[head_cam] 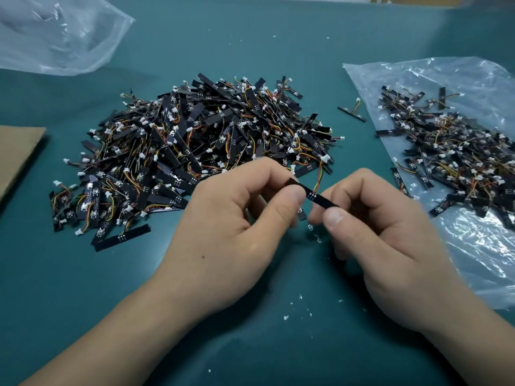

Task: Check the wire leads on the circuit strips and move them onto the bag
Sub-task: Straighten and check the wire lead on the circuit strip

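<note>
Black narrow circuit strip (320,198), head view: it is held in the air between both hands, just in front of the central heap and above the teal table mat (250,344). The strip slopes down slightly toward the right, and the pale solder pads at its middle face the camera.

The left hand (234,227) pinches the strip's left end between thumb and forefinger, with the other fingers curled beneath. The right hand (384,240) pinches the right end between the thumb tip and curled fingers.

A thin red, yellow and dark wire lead (319,176) rises from the solder pads to a small white plug (324,158) at the heap's near edge.

The large heap of like black strips (195,151), with tangled leads and white plugs, lies on the mat beyond the hands.

A clear crinkled plastic bag (473,246) lies flat on the right and carries a smaller spread of strips (459,157) on its far half.

One stray strip (351,114) lies on the mat between the heap and the bag.

A second clear bag (55,32) sits at the far left corner, and a brown cardboard sheet (16,151) enters at the left edge.

White flecks (301,298) dot the mat near the wrists.
</note>
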Demonstrator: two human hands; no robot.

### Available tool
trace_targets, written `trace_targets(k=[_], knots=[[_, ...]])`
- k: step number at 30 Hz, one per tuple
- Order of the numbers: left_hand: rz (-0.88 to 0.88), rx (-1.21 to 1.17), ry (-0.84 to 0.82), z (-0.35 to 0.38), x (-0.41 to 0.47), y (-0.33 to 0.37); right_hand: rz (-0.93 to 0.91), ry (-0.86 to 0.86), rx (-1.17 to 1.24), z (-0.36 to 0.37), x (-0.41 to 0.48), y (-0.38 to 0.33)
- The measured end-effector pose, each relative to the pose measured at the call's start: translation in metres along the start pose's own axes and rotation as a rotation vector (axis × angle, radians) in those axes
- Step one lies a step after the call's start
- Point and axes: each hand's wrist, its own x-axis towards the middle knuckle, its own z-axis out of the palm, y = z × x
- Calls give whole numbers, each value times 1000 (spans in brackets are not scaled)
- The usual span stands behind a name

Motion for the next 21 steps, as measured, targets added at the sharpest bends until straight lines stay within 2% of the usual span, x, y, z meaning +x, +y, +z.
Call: trace_targets(k=[11,14,21], knots=[[8,-1,15,-1,-1,1,-30,24,-88,0,1,-2],[30,76,22,-1,-1,1,-22,16,-116,0,2,-2],[9,103,39,-1,0,-1,22,96,-97,3,2,-5]])
